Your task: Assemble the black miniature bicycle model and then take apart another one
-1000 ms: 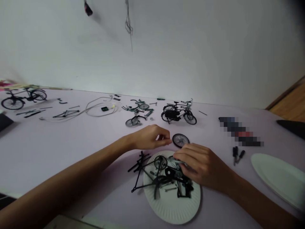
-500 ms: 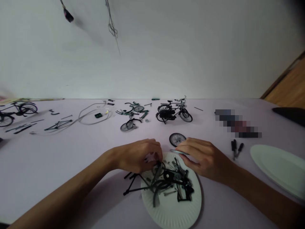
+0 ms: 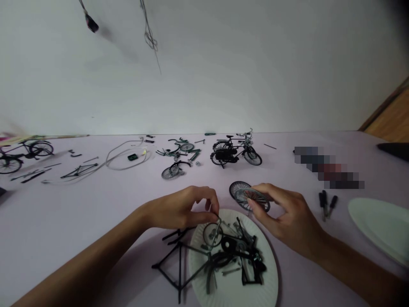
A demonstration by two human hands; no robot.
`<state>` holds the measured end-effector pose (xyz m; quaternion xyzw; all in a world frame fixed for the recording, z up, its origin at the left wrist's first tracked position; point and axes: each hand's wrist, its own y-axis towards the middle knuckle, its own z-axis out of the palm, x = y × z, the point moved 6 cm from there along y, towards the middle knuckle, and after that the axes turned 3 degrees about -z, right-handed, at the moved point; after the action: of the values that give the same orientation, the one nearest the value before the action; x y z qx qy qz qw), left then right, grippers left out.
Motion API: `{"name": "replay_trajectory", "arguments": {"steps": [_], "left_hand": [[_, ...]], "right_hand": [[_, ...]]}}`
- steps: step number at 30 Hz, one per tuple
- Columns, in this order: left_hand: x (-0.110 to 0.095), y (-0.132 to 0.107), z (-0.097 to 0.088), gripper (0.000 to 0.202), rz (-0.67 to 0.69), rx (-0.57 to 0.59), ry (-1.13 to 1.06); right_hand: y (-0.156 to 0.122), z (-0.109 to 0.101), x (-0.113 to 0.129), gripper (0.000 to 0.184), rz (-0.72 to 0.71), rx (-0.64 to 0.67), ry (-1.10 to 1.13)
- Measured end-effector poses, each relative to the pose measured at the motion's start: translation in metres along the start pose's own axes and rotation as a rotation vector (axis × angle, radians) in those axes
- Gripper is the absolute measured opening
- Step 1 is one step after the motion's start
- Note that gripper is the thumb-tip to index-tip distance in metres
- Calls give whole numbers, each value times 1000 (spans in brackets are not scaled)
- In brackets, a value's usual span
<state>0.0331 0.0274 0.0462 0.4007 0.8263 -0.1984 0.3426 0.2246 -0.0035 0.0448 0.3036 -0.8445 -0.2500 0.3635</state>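
My right hand (image 3: 289,213) pinches a grey spoked wheel rim (image 3: 263,200), tilted above the table to the right of the plate's far edge. Just behind it lies a spoked wheel with a black tyre (image 3: 234,186), partly covered by the rim. My left hand (image 3: 188,209) has thumb and fingers closed on the top of a thin bent metal piece (image 3: 218,230) over the plate. Miniature bicycle parts, among them a black chain guard (image 3: 236,245), fill the white paper plate (image 3: 238,296). A black bicycle frame (image 3: 180,264) leans off the plate's left side.
Small assembled bicycles (image 3: 236,151) stand at the back middle, with loose green parts (image 3: 183,147) to their left. Several screwdrivers (image 3: 326,204) and a white plate (image 3: 380,226) lie at right. Another bicycle (image 3: 22,153), a small frame (image 3: 79,169) and a pale cable (image 3: 110,149) are at left.
The rim in my right hand has turned from edge-on to show its spokes. The black frame by the plate has swung round toward me. My left hand has risen slightly off the parts.
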Motion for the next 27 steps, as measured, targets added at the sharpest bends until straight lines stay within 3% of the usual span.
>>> {"name": "replay_trajectory", "arguments": {"steps": [3, 7, 11, 15, 18, 21, 24, 27], "left_hand": [[7, 3, -2, 14, -25, -63, -43], [12, 6, 0, 17, -8, -153, -70], [3, 6, 5, 11, 91, -251, 16], [-14, 2, 9, 5, 265, -378, 277], [-27, -2, 13, 3, 410, -460, 433], [-35, -4, 15, 5, 480, -537, 478], [-42, -7, 17, 6, 528, -604, 418], [-44, -10, 20, 4, 533, -626, 259]], "right_hand": [[-1, 1, -11, 4, 225, 19, 145], [-4, 9, -27, 22, 509, 69, 418], [-8, 25, -32, 26, 670, 234, 724], [-13, 31, -23, 29, 783, 446, 938], [-11, 26, -14, 30, 795, 497, 949], [-7, 24, -4, 26, 691, 522, 821], [-10, 29, 6, 22, 594, 582, 615], [-15, 29, 10, 26, 538, 551, 424]]}}
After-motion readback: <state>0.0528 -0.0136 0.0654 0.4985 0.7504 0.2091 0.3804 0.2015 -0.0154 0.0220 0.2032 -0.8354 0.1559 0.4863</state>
